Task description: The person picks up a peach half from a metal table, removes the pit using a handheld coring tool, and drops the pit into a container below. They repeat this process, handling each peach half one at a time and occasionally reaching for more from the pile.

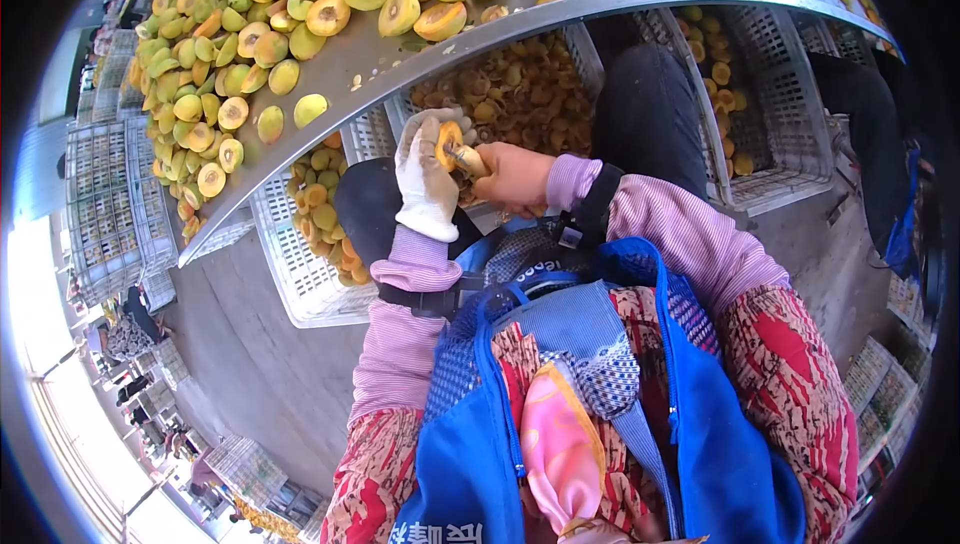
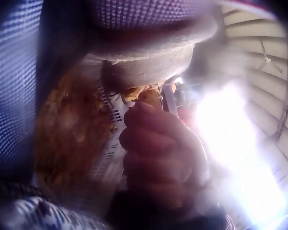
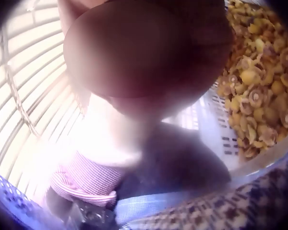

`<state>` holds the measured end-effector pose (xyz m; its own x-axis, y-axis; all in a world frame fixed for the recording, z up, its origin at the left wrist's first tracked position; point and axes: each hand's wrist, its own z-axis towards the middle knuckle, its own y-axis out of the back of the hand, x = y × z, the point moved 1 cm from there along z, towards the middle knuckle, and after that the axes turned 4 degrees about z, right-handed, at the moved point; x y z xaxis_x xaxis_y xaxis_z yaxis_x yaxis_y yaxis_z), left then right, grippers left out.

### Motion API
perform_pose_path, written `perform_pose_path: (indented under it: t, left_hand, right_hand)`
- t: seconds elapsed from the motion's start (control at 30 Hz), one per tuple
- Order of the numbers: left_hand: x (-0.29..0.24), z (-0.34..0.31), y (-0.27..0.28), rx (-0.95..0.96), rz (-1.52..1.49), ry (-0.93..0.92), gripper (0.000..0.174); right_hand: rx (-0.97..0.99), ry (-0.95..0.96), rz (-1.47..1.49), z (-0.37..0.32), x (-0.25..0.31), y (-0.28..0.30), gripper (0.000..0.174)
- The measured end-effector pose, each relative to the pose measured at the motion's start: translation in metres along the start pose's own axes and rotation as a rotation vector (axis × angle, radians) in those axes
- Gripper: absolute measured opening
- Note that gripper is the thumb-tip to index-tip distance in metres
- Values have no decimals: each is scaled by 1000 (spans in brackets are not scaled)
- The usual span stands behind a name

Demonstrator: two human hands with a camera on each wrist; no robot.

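Note:
In the head view my left hand (image 1: pixel 424 179), in a white glove, holds a yellow-orange peach half (image 1: pixel 447 147) with its cut face toward my right hand. My bare right hand (image 1: pixel 515 180) grips a short tool by its pale wooden handle (image 1: pixel 470 161), and the tool's working end meets the peach's cut face. The tip is hidden in the flesh. From the left wrist, curled fingers (image 2: pixel 151 143) show round the handle, just below the glove (image 2: pixel 151 69). The right wrist view is mostly filled by the blurred right hand (image 3: pixel 144 57).
A metal table (image 1: pixel 370 94) with many peach halves (image 1: pixel 265 49) curves across the front, its edge just beyond my hands. Beneath it are white plastic crates: one with scraps (image 1: pixel 520 89), one with peach halves (image 1: pixel 318 214) at left, another (image 1: pixel 790 94) at right.

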<state>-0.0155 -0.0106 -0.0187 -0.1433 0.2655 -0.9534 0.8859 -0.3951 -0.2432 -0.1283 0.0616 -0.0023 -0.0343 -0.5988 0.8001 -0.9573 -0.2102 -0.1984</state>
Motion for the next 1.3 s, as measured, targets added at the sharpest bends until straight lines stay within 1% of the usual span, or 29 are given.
perform_pose_path:
  t: [0.03, 0.07, 0.1, 0.13, 0.2, 0.27, 0.3, 0.33, 0.37, 0.4, 0.47, 0.5, 0.53, 0.57, 0.6, 0.63, 0.67, 0.73, 0.8, 0.87, 0.93, 0.97, 1.0, 1.07, 1.13, 1.17, 1.2, 1.27, 1.3]
  left_hand:
    - [3, -2, 0, -107, -83, 84, 31]
    - [5, -4, 1, -212, -166, 168, 31]
    - [-1, -6, -3, -256, -190, 274, 36]
    - [1, -5, 1, -257, -187, 276, 36]
    - [5, -4, 7, -194, -183, 356, 40]
    - [4, -2, 9, -192, -145, 349, 41]
    - [3, -1, 9, -160, -177, 358, 40]
    - [2, -2, 9, -133, -210, 368, 39]
    - [-3, -4, 4, -138, -104, 263, 39]
    - [-4, -5, 2, -136, -102, 262, 39]
    - [-4, -2, 1, -144, 32, 164, 39]
    - [-4, -1, 1, -130, 14, 203, 40]
    - [-4, -1, 1, -131, 14, 206, 40]
    - [-6, -1, 0, -89, -50, 232, 42]
    - [-7, -2, 0, -50, -112, 259, 43]
    - [-8, -2, 0, 5, -125, 229, 44]
    - [-9, -1, 2, 5, -129, 225, 44]
    - [-10, -4, 4, 135, -198, 227, 43]
    - [-12, -4, 5, 174, -224, 226, 42]
    - [-13, -7, 5, 210, -257, 218, 41]
    - [-12, -9, 3, 165, -197, 154, 39]
    - [-12, -8, 3, 108, -174, 198, 37]
    - [-13, -8, 2, 112, -180, 192, 37]
    - [-15, -12, 0, 63, -132, 246, 35]
    - [-21, -15, -1, 71, -102, 221, 36]
    - [-21, -15, 0, 127, -88, 133, 37]
    - [-22, -14, 0, 184, -72, 41, 38]
    - [-24, -15, 0, 202, -69, 15, 38]
    - [-24, -15, 0, 215, -105, -14, 37]
  right_hand:
    - [-90, 2, -137, -5, 3, -6, 22]
    - [-90, 6, -137, 0, -4, -8, 22]
    - [-177, 140, -302, 8, -14, -10, 23]
    - [-264, 271, -465, 15, -25, -12, 24]
    - [-244, 243, -503, 13, -24, -15, 26]
    - [-202, 179, -351, 12, -21, -17, 24]
    - [-203, 175, -353, 8, -16, -14, 24]
    - [-102, 53, -212, 3, -11, -10, 22]
    - [-1, -65, -68, -2, -5, -9, 21]
    - [-2, -63, -67, -2, -3, -9, 21]
    - [94, -84, 73, -2, -1, -9, 22]
    - [92, -87, 79, -3, -3, -8, 22]
    - [152, -106, 210, -4, -3, -7, 18]
    - [213, -127, 338, -5, -3, -7, 15]
    - [217, -130, 339, -8, -4, -6, 15]
    - [302, -133, 470, -11, -4, -2, 13]
    - [385, -135, 601, -14, -2, 1, 13]
    - [411, -145, 642, -17, -4, 1, 13]
    - [522, -145, 737, -18, -6, 2, 14]
    - [489, -141, 674, -22, -5, 0, 13]
    - [454, -134, 598, -22, 0, -5, 13]
    - [272, -74, 302, -22, 2, -10, 13]
    - [87, -11, 7, -23, 5, -14, 13]
    - [93, -45, 70, -29, 8, -16, 13]
    - [351, -157, 656, -29, 5, -17, 14]
    - [400, -160, 699, -28, 4, -16, 15]
    - [400, -163, 689, -29, 3, -15, 15]
    - [463, -168, 796, -29, 5, -15, 14]
    - [460, -171, 786, -32, 9, -16, 14]
